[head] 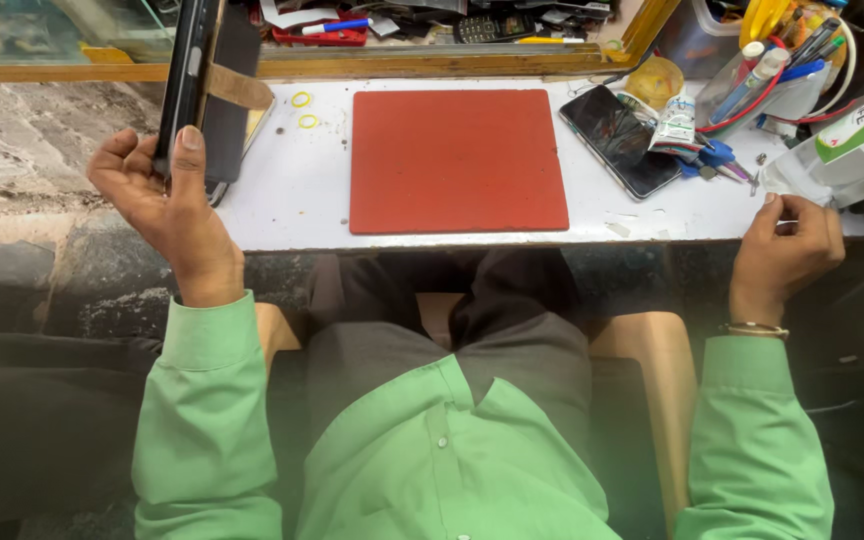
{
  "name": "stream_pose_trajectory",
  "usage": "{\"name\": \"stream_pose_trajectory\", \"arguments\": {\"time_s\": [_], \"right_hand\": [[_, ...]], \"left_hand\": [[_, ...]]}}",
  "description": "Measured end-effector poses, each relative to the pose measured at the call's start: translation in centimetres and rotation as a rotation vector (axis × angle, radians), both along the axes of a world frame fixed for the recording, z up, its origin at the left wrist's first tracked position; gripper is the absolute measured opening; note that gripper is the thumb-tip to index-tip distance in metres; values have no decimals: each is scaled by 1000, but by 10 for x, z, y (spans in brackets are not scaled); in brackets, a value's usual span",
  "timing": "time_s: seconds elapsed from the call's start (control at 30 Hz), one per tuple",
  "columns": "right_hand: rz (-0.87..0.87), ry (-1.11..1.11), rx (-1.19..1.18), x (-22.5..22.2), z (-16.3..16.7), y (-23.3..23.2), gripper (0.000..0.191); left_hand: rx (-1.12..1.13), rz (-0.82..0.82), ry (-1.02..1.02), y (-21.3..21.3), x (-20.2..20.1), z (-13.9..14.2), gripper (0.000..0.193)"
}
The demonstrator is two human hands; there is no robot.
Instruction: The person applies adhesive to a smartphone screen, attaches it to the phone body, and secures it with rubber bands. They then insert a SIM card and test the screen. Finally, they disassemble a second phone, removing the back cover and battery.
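Observation:
My left hand (157, 195) grips a thin black tablet-like device (192, 80) held upright on its edge at the left end of the white worktop (292, 190); a strip of brown tape crosses the dark flat item beside it. My right hand (787, 250) rests curled at the worktop's front right edge, fingertips touching the surface just below a clear plastic bottle (842, 150) lying on its side. I cannot see anything held in it. A red rectangular mat (457, 158) lies bare in the middle of the worktop.
A black smartphone (620, 140) lies face up right of the mat, beside a crumpled tube and small tools. A container of pens and tools (772, 60) stands at the back right. Two small yellow rings (304, 110) lie near the mat's left corner. A wood-framed glass case runs behind.

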State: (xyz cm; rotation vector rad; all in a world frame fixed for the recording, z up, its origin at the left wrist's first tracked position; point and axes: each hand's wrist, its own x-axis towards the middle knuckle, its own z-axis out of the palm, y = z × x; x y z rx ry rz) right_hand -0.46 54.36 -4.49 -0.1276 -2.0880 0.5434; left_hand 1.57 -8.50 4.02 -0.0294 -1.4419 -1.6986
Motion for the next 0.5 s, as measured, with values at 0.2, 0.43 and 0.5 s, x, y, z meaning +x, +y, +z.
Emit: {"name": "stream_pose_trajectory", "arguments": {"time_s": [0.2, 0.43, 0.5], "right_hand": [[141, 78, -83, 18, 38, -44, 6], [432, -73, -382, 56, 75, -134, 7], [766, -232, -673, 72, 83, -176, 25]], "left_hand": [[117, -50, 59, 7, -1, 35, 44], [146, -50, -5, 41, 36, 49, 42], [-14, 36, 11, 87, 57, 40, 39]]}}
